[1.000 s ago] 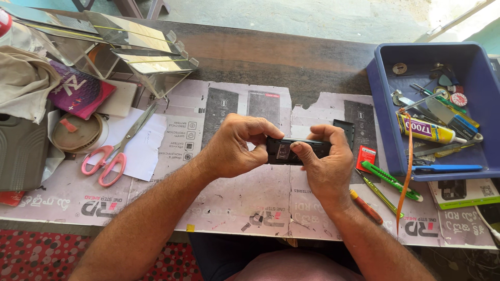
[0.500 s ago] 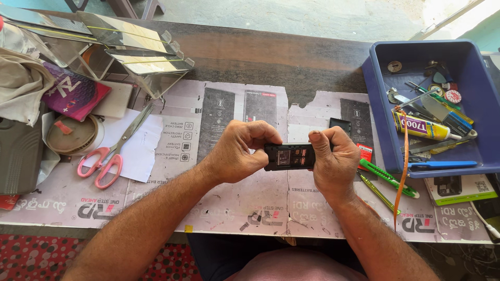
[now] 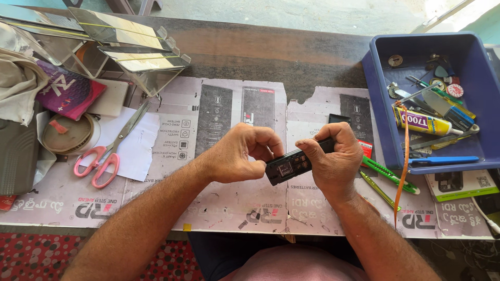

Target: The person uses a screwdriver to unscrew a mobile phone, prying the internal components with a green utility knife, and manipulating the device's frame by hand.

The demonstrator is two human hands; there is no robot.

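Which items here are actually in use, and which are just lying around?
In use:
- small black device, gripped by left hand and right hand

Lying about:
- pink-handled scissors
- blue tray with glue tube and small tools
- green-handled tools
- tape roll
- clear stand

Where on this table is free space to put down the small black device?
Free: paper mat between scissors and left hand; bare wood behind it. Crowded: blue tray, tools beside right hand, left clutter around tape roll.
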